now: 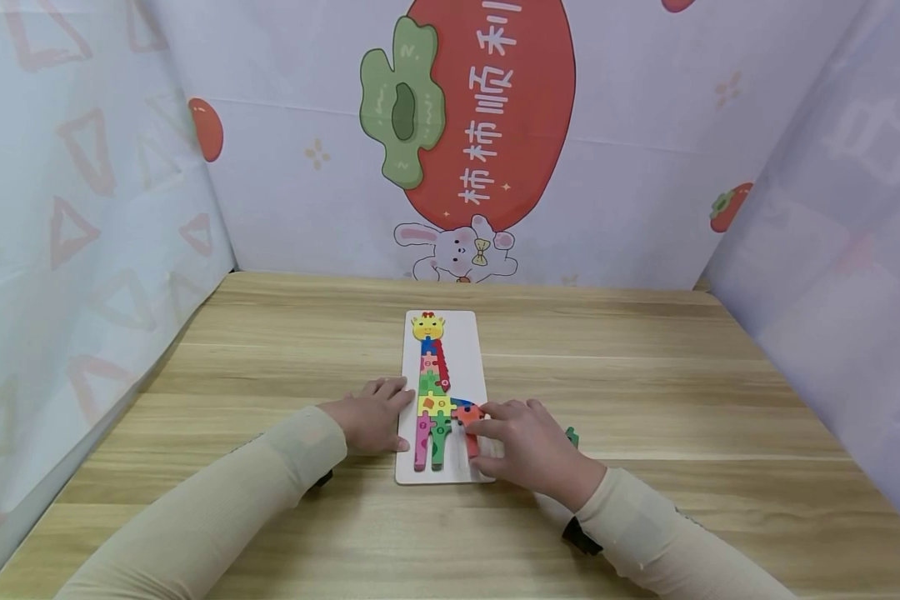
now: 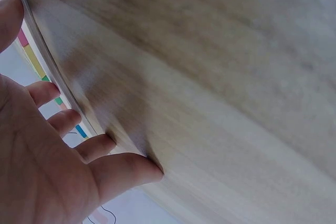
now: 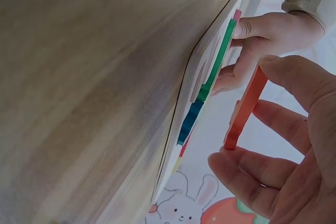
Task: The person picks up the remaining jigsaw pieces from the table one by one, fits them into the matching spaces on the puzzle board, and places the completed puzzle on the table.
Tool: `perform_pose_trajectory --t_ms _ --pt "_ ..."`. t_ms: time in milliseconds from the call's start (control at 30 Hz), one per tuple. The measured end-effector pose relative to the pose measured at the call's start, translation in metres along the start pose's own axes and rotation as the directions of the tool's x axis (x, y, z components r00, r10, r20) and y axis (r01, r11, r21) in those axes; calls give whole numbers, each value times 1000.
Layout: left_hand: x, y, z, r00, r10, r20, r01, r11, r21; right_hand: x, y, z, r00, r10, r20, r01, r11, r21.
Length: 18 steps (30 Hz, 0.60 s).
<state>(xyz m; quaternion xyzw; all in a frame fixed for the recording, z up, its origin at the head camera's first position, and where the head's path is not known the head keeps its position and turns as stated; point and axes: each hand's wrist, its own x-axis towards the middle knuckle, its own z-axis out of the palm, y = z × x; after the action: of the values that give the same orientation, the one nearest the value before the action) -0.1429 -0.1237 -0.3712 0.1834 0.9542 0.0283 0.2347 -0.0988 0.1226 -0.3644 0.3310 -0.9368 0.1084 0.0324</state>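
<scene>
A white puzzle board (image 1: pixel 461 337) lies on the table with a giraffe of colourful pieces, its yellow head (image 1: pixel 427 327) at the far end. My right hand (image 1: pixel 528 442) pinches an orange puzzle piece (image 3: pixel 245 109) between thumb and fingertips. In the right wrist view that piece is tilted and apart from the board. Next to it on the board are a yellow piece (image 1: pixel 435 406), a green leg piece (image 1: pixel 438 442) and a partly covered blue piece (image 1: pixel 461 402). My left hand (image 1: pixel 371 417) rests at the board's left edge, fingers spread, some fingertips on the board.
Behind my right hand a green piece (image 1: pixel 572 436) shows on the table, mostly hidden. The wooden table (image 1: pixel 300 333) runs back to a printed cloth (image 1: pixel 285 192) with a persimmon and a rabbit. More cloth hangs at both sides.
</scene>
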Motion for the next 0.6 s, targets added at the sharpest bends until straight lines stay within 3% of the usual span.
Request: perform_pose_trajectory --t_ms 600 --pt "0 -1 1 1000 5 -4 -5 1000 -7 5 -6 -1 998 28 57 -28 1000 -7"
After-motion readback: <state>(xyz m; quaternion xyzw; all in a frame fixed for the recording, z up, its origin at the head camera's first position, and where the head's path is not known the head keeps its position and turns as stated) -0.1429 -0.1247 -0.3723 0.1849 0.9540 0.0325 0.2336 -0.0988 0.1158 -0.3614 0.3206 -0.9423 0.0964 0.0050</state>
